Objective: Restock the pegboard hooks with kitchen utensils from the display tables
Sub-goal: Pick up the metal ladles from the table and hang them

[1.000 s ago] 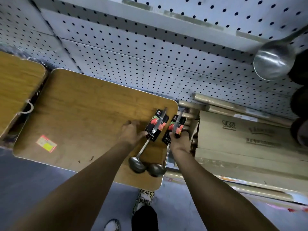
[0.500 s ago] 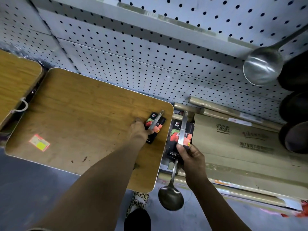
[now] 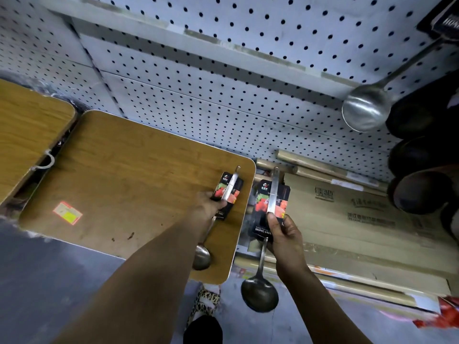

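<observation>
Two steel ladles, each with a black printed card sleeve round its handle, are the stock being handled. The first steel ladle (image 3: 224, 197) lies on the wooden worktop (image 3: 124, 175) near its right-hand edge, bowl toward the viewer and hooked handle tip toward the wall. The left hand (image 3: 208, 203) rests on it at the card sleeve, fingers curled about the sleeve and handle. The second steel ladle (image 3: 267, 234) is off the worktop, just beside its right edge, hanging with its bowl down over the grey floor (image 3: 37, 281); the right hand (image 3: 283, 234) pinches its card sleeve and handle between thumb and fingers. The two hands are apart. The white pegboard (image 3: 223, 95) rises behind the worktop. A larger plain steel ladle (image 3: 365, 110) hangs against it at upper right, beside dark round pans (image 3: 422, 155). Flat brown cardboard cartons (image 3: 360, 219) lie stacked below the pans. An orange and yellow label (image 3: 67, 213) is stuck on the worktop at left. A second wooden worktop (image 3: 24, 125) stands at far left.
</observation>
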`<state>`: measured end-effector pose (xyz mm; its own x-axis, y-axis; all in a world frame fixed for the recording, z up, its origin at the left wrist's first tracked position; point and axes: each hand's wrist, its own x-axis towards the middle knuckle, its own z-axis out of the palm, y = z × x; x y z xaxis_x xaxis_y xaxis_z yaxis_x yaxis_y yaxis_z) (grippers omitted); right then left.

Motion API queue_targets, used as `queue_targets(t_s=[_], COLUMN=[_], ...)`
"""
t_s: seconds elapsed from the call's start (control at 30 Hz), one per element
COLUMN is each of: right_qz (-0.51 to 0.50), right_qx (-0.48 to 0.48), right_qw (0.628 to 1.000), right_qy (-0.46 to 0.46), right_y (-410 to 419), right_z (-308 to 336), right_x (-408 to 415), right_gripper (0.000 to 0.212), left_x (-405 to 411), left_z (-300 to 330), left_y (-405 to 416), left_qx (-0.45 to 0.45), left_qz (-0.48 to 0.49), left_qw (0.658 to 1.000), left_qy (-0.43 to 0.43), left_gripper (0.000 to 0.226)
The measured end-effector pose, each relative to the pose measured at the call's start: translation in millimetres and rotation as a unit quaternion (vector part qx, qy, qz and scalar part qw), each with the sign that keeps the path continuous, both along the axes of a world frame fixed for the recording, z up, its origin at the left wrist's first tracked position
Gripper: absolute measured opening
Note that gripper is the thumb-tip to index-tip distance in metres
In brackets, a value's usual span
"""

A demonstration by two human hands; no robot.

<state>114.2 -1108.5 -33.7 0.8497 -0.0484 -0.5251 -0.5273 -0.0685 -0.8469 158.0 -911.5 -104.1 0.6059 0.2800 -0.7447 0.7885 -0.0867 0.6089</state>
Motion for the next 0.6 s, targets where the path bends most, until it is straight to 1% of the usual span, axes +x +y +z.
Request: queue_targets(t_s=[0.1, 0.2, 0.27, 0.37, 0.53, 0.6], right_qz=[-0.011, -0.027, -0.037, -0.049, -0.065, -0.078], right_qx=[-0.008, 0.006, 0.012, 0.025, 0.052, 0.056], right_qw=[1.0, 0.999, 0.999, 0.996, 0.99, 0.986], right_qy=[-0.01, -0.025, -0.038, -0.065, -0.112, -0.135], right_y=[1.0, 3.3, 5.3, 5.4, 2.9, 1.6], right_z=[9.8, 22.2, 34.0, 58.6, 107.8, 129.1], right_x=[-7.8, -17.4, -25.1, -41.4, -74.7, -89.8], right_gripper=[0.019, 0.015, 0.014, 0.014, 0.017, 0.018], left_x=[-12.3, -26.1, -35.1, -50.7, -80.6, -93.7], left_z=[18.0, 44.5, 64.8, 104.2, 178.7, 212.0], left_y=[10.6, 16.8, 18.6, 21.2, 22.1, 18.2], left_qx=[-0.025, -0.068, -0.08, -0.076, -0.072, -0.064], left_qz=[0.007, 0.013, 0.012, 0.002, -0.026, -0.041], left_qw=[0.999, 0.996, 0.992, 0.986, 0.973, 0.965], left_qy=[-0.025, -0.062, -0.094, -0.145, -0.218, -0.251], left_gripper=[0.031, 0.029, 0.025, 0.023, 0.033, 0.029])
